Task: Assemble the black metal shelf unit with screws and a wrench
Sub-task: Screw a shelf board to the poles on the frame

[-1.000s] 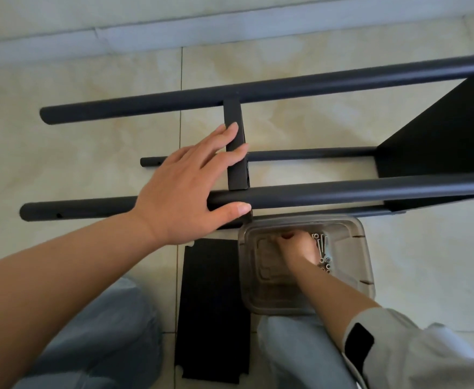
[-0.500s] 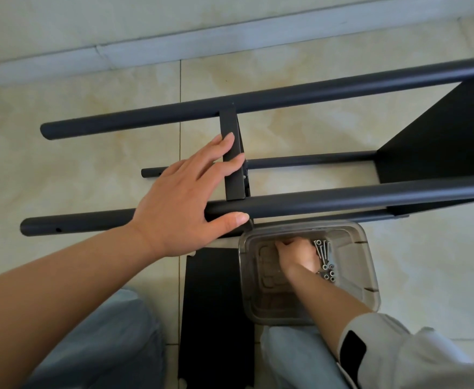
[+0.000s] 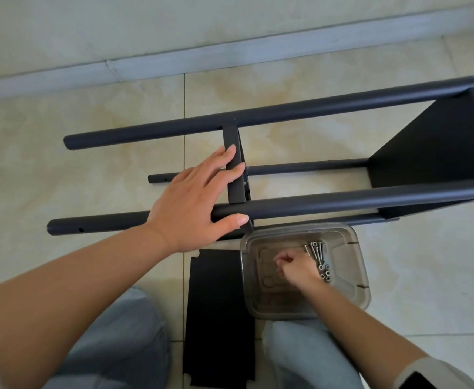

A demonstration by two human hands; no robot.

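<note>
— Where is the shelf frame [image 3: 328, 204] now?
— It lies on its side on the floor tiles [image 3: 61, 164]. The left hand [image 3: 193, 203] rests flat on its near pole and the cross plate [image 3: 235, 169], fingers straight.
— And the right hand [image 3: 297, 269]?
— It is inside the clear box [image 3: 356, 265], fingers curled, just beside the screws [image 3: 318, 256]. If the grip holds one, I cannot tell.
</note>
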